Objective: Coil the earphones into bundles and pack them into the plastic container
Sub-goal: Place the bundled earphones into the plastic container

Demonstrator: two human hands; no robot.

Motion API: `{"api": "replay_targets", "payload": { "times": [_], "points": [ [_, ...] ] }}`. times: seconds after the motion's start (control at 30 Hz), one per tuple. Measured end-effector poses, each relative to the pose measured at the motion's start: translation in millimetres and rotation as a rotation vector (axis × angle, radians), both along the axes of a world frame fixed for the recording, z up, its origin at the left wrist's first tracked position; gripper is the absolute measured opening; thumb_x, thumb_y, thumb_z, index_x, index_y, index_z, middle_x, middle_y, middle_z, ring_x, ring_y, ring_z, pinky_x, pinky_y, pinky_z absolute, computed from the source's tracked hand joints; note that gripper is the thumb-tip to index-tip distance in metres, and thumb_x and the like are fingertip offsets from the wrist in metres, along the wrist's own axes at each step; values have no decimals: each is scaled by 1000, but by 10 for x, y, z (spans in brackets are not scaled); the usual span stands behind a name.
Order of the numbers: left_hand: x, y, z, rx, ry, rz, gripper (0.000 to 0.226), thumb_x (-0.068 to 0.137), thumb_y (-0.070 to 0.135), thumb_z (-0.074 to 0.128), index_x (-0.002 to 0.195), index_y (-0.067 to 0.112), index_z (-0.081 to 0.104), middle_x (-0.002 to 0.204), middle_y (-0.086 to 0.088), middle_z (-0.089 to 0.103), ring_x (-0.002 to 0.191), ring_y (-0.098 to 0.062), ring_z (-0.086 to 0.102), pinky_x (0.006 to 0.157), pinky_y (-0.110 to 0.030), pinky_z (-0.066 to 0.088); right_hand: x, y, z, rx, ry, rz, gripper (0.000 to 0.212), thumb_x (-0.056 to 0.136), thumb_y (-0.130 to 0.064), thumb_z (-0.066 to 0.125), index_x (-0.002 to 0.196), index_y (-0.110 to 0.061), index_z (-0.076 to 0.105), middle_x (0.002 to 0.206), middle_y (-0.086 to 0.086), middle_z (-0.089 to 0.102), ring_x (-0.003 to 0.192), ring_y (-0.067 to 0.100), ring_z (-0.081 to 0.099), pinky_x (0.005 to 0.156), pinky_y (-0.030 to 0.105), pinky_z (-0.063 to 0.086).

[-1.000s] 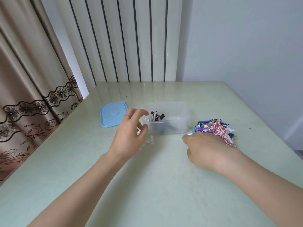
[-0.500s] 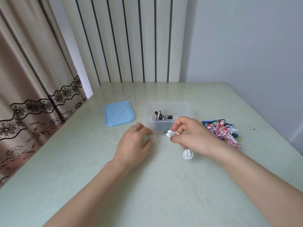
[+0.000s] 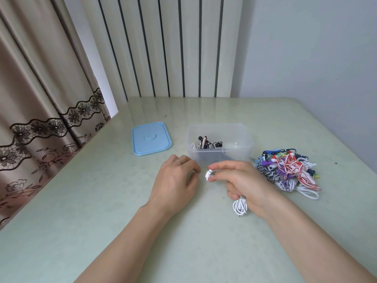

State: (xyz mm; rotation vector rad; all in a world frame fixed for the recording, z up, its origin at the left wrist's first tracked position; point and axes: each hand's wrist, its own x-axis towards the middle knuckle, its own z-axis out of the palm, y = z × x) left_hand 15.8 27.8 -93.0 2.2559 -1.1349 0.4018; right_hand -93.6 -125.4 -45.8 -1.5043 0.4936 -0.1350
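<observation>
The right hand (image 3: 244, 180) grips a white earphone (image 3: 240, 207); its buds poke out at the fingertips and the looped cord hangs from the bottom of the fist, just in front of the clear plastic container (image 3: 242, 148). The left hand (image 3: 175, 180) rests palm-down on the table (image 3: 102, 201) with fingers curled, holding nothing; the container has a few earphones inside, the blue lid (image 3: 151, 138) lies to its left, and a pile of coloured earphones (image 3: 287, 170) sits to its right.
</observation>
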Motion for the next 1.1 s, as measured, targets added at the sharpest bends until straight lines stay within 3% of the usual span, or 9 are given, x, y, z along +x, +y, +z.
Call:
{"api": "replay_targets", "payload": {
  "times": [0.2,0.47,0.7,0.9,1.1],
  "points": [
    [13,60,5,11,25,-19,20,85,17,57,100,24,69,95,13,63,78,-16,39,74,-31,42,7,-12,-71,13,-100,-24,19,88,-6,64,104,-13,71,78,7,69,38,11,24,44,24,18],
    [-2,37,22,32,46,8,19,84,29,57,96,24,71,94,13,61,79,-14,41,76,-32,44,31,-4,-106,-18,-113,-25,36,93,4,48,96,-18,76,72,5,54,37,12,23,43,25,17],
    [30,83,55,55,67,-8,28,81,32,44,94,24,68,92,15,59,79,-14,41,73,-29,41,1,-24,-71,-10,-84,2,26,91,4,48,87,-8,71,76,6,51,34,11,21,45,25,14],
    [18,102,68,46,68,-19,10,83,22,60,92,24,62,87,15,59,80,-16,44,72,-32,43,-16,-31,-63,-40,-81,20,19,86,3,54,85,-10,68,78,9,53,36,12,22,47,28,16],
    [-17,111,108,34,73,-35,14,83,16,66,89,24,57,73,12,55,78,-17,45,67,-28,38,-30,-45,-65,-26,-99,35,12,89,0,58,94,-8,65,72,7,64,36,12,22,47,28,17]
  ]
}}
